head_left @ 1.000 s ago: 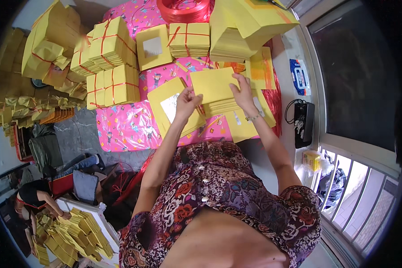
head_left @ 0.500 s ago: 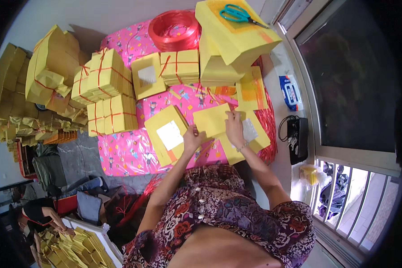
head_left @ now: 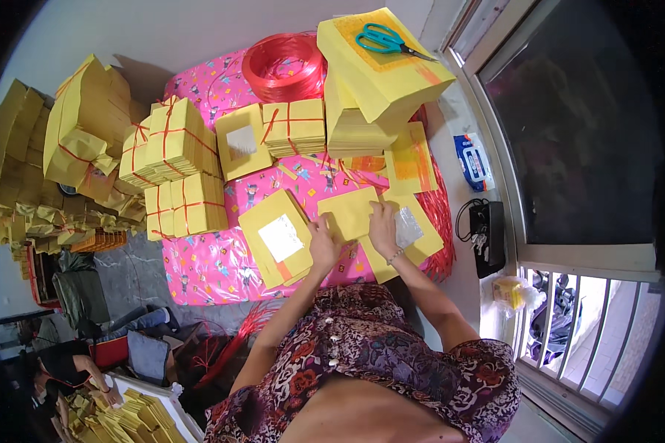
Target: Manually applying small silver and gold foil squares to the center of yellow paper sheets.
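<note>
A folded yellow paper sheet [head_left: 347,212] lies between my hands on a pink patterned table cover. My left hand [head_left: 323,246] is closed at its lower left corner, the fingertips curled in. At the sheet's right side my right hand [head_left: 382,230] has its fingers bent down onto the paper. Partly under my right hand is a yellow paper stack with a silvery patch [head_left: 408,227]. Left of my left hand lies another yellow paper stack with a white patch [head_left: 279,238]. The undersides of my fingers are hidden.
Tied yellow paper bundles [head_left: 185,140] stand at the left, another bundle [head_left: 294,129] behind. Teal-handled scissors [head_left: 383,38] rest on a tall paper pile [head_left: 362,111]. A red plastic twine coil [head_left: 282,68] sits farthest back. A window [head_left: 569,148] borders the right. Another person works lower left.
The view has tilted slightly, so the table things sit lower in the picture. My left hand has shifted a little right along the sheet; my right hand stays on its right side.
</note>
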The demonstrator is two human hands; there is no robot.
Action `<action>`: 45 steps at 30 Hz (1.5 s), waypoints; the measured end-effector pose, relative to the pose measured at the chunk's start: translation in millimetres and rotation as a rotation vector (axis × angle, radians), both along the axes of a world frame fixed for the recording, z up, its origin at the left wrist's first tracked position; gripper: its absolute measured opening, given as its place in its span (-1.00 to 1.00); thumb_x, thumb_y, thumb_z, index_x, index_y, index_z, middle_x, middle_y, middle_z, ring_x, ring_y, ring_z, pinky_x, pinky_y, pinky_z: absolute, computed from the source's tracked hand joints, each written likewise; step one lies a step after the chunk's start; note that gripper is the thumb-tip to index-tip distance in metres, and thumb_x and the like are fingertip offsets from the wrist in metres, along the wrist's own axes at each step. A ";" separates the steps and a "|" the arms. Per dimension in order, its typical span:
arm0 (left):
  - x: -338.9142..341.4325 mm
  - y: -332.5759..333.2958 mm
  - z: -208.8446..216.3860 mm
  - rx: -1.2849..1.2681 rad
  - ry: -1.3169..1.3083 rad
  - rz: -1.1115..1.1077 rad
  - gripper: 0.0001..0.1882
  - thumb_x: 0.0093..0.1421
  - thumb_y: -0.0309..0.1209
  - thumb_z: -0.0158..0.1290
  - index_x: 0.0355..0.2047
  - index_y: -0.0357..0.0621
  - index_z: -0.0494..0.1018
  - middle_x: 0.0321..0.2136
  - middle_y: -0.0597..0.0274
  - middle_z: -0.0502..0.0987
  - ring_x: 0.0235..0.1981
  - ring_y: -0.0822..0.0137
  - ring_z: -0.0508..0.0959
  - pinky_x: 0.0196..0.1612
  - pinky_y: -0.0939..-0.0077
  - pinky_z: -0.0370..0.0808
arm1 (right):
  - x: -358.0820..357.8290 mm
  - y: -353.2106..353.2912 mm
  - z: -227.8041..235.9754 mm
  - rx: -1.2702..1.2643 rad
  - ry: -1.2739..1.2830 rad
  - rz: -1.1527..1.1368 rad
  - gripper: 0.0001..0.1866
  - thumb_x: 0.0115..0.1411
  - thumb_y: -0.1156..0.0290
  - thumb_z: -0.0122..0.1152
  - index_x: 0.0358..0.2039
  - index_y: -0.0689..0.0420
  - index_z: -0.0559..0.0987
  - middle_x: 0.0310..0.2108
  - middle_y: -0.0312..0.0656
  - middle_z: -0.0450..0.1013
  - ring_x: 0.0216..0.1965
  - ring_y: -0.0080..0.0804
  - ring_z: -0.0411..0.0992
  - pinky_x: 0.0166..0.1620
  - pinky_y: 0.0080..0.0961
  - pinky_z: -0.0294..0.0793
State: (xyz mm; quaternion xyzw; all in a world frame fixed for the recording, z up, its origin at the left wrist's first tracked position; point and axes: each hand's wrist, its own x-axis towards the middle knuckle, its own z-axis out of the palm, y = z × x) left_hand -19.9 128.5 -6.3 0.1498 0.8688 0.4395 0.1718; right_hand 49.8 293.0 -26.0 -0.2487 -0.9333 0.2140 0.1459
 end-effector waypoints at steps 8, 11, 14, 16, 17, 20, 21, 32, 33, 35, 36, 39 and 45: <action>11.0 4.3 4.1 -0.127 0.669 -0.226 -0.45 0.06 -0.39 0.14 0.09 -0.10 0.31 0.10 -0.18 0.25 0.12 -0.11 0.29 0.15 0.02 0.26 | 1.8 1.2 -5.4 -0.030 -0.049 0.014 -0.58 0.19 0.51 0.04 0.08 0.15 0.34 -0.06 0.15 0.25 -0.04 0.19 0.28 0.01 -0.06 0.34; 0.1 6.5 -20.1 -0.055 0.655 -0.510 -0.37 0.06 -0.29 0.16 0.15 -0.13 0.29 0.20 -0.06 0.22 0.22 -0.07 0.23 0.22 0.05 0.23 | 0.4 7.4 -5.6 -0.089 -0.040 0.024 -0.59 0.21 0.52 0.01 0.10 0.15 0.32 -0.05 0.16 0.24 -0.04 0.19 0.29 0.01 -0.04 0.34; 4.4 6.2 -30.5 -0.117 0.540 -0.584 -0.34 0.08 -0.28 0.13 0.21 -0.09 0.25 0.26 0.02 0.19 0.26 -0.04 0.19 0.27 0.06 0.18 | -3.5 4.9 -4.1 -0.173 -0.012 0.061 -0.60 0.24 0.52 -0.03 0.11 0.16 0.30 -0.04 0.16 0.23 -0.02 0.19 0.28 0.01 -0.03 0.34; 7.0 7.9 -35.3 -0.095 0.593 -0.539 -0.34 0.08 -0.30 0.12 0.21 -0.09 0.24 0.28 0.00 0.16 0.29 -0.01 0.16 0.31 0.08 0.14 | -2.5 5.4 -4.7 -0.078 0.007 0.076 -0.59 0.26 0.51 -0.04 0.13 0.16 0.28 -0.02 0.16 0.22 0.00 0.18 0.28 0.02 -0.03 0.34; 8.0 8.0 -35.6 -0.092 0.598 -0.537 -0.34 0.08 -0.30 0.12 0.21 -0.09 0.24 0.28 0.00 0.16 0.29 -0.01 0.16 0.31 0.08 0.14 | -2.4 5.8 -2.8 -0.073 0.010 0.077 -0.59 0.26 0.51 -0.04 0.13 0.16 0.28 -0.02 0.16 0.22 0.00 0.18 0.28 0.02 -0.03 0.34; 8.9 12.3 -26.2 -0.181 0.637 -0.599 -0.36 0.13 -0.27 0.09 0.22 -0.07 0.22 0.28 -0.02 0.15 0.29 -0.02 0.16 0.31 0.07 0.11 | 2.1 13.4 1.6 -0.097 -0.036 0.043 -0.58 0.26 0.50 -0.03 0.14 0.15 0.28 -0.02 0.17 0.22 0.01 0.18 0.28 0.02 -0.06 0.34; 7.5 8.8 -21.3 -0.172 0.594 -0.593 -0.40 0.14 -0.26 0.06 0.20 -0.08 0.24 0.26 -0.03 0.17 0.28 -0.01 0.16 0.30 0.07 0.11 | 2.3 12.2 3.5 -0.169 -0.008 0.066 -0.62 0.26 0.48 -0.02 0.11 0.15 0.31 -0.04 0.16 0.24 0.00 0.16 0.29 0.03 -0.08 0.33; -24.9 19.2 36.5 -0.096 0.503 -0.647 -0.58 0.25 -0.16 -0.04 0.01 -0.17 0.37 0.02 -0.05 0.37 0.04 0.00 0.34 0.05 0.08 0.27 | -34.0 75.6 80.4 -0.267 0.348 -0.019 -0.82 0.32 0.37 0.01 -0.17 0.20 0.46 -0.26 -0.08 0.42 -0.15 -0.14 0.38 -0.06 -0.32 0.37; -26.9 19.9 38.8 -0.081 0.534 -0.623 -0.58 0.25 -0.16 -0.04 0.01 -0.18 0.36 0.01 -0.05 0.38 0.04 0.00 0.34 0.05 0.08 0.27 | -40.6 88.0 96.3 -0.300 0.422 -0.050 -0.83 0.32 0.38 0.01 -0.18 0.21 0.45 -0.28 -0.10 0.42 -0.20 -0.19 0.39 -0.10 -0.36 0.38; -32.0 20.8 42.6 -0.070 0.572 -0.592 -0.58 0.26 -0.16 -0.05 0.01 -0.19 0.36 0.00 -0.04 0.39 0.04 0.01 0.35 0.04 0.08 0.27 | -56.1 104.2 143.7 -0.249 0.518 -0.125 -0.84 0.32 0.39 0.02 -0.20 0.22 0.45 -0.30 -0.12 0.43 -0.27 -0.29 0.41 -0.18 -0.43 0.40; -34.3 21.0 44.6 -0.055 0.573 -0.553 -0.58 0.26 -0.18 -0.05 0.01 -0.19 0.36 0.00 -0.03 0.39 0.04 0.01 0.35 0.04 0.08 0.28 | -63.6 110.2 172.4 -0.164 0.541 -0.177 -0.85 0.32 0.40 0.03 -0.21 0.22 0.45 -0.30 -0.13 0.43 -0.30 -0.34 0.42 -0.21 -0.45 0.41; -44.8 26.8 57.7 -0.020 0.553 -0.527 -0.59 0.27 -0.21 -0.05 0.03 -0.19 0.35 0.00 -0.02 0.39 0.03 0.00 0.35 0.02 0.08 0.29 | -95.8 147.3 227.3 -0.173 0.782 -0.078 -0.87 0.29 0.43 0.06 -0.22 0.21 0.48 -0.30 -0.12 0.44 -0.29 -0.34 0.44 -0.21 -0.46 0.41; -68.5 46.8 97.7 0.123 0.366 -0.436 -0.62 0.31 -0.27 -0.09 0.06 -0.20 0.34 -0.09 -0.05 0.44 -0.02 0.00 0.41 0.02 0.12 0.31 | -164.3 208.1 288.8 0.356 0.452 0.129 -0.76 0.21 0.23 0.16 -0.21 0.11 0.58 -0.27 -0.09 0.51 -0.21 -0.17 0.49 -0.15 -0.27 0.44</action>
